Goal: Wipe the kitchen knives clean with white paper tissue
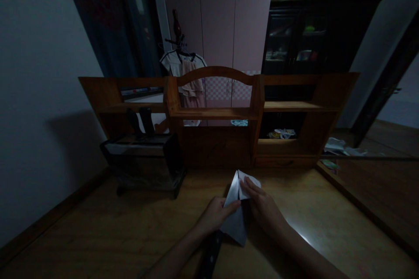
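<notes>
A kitchen knife with a broad metal blade [236, 226] and a black riveted handle [211, 253] is held above the wooden table, its handle pointing down toward me. My left hand [216, 214] grips the blade from the left side, thumb lying across the metal. On the other side my right hand [262, 202] pinches a folded white tissue or cloth [247, 185], which lies against the upper part of the blade. The right fingertips press on this white piece. The handle is in neither hand.
A knife block [140, 165] with two black-handled tools in it stands at the left on the table [98, 235]. Behind it runs a wooden shelf unit [216, 144]. A white wall [42, 96] borders the left; a raised wooden edge [363, 205] borders the right.
</notes>
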`<state>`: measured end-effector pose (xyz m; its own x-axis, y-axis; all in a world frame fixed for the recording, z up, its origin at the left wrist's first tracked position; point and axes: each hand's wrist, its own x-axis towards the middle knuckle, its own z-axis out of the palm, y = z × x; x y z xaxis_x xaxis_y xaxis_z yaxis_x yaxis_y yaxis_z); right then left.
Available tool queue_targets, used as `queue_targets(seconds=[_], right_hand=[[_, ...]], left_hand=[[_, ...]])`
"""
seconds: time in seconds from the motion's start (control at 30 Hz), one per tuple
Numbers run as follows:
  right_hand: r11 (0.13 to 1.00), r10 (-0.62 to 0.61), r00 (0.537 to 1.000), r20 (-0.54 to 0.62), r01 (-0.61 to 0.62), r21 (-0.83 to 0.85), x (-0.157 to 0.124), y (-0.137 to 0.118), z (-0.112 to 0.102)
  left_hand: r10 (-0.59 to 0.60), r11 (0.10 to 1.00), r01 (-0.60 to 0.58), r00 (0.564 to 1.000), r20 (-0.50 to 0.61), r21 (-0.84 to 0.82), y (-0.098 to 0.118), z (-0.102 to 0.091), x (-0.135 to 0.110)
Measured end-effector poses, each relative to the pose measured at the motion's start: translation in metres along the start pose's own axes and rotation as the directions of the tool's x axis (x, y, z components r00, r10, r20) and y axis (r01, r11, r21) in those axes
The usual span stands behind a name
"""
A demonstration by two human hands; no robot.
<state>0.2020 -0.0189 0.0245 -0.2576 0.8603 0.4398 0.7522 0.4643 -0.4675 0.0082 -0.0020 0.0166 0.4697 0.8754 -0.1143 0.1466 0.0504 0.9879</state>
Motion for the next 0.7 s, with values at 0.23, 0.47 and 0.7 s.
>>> queue_targets(seconds=[0.23, 0.47, 0.7], right_hand=[[1.0, 0.008, 1.0, -0.022, -0.007, 0.03, 0.0009, 0.0008, -0.0008], [0.998, -0.026, 0.999, -0.018, 0.027, 0.049, 0.0016, -0.0005, -0.0004], [0.994, -0.056, 0.998, 0.001, 0.056, 0.09, 0.0008, -0.0052, -0.0028]], left_hand=[[-0.006, 1.0, 0.006, 1.0, -0.005, -0.005, 0.0011, -0.0001, -0.0001], [-0.009, 0.999, 0.008, 1.0, -0.006, -0.05, -0.0001, 0.001, 0.0006], [0.004, 1.0, -0.004, 0.999, -0.036, -0.009, -0.0024, -0.0002, 0.0013]])
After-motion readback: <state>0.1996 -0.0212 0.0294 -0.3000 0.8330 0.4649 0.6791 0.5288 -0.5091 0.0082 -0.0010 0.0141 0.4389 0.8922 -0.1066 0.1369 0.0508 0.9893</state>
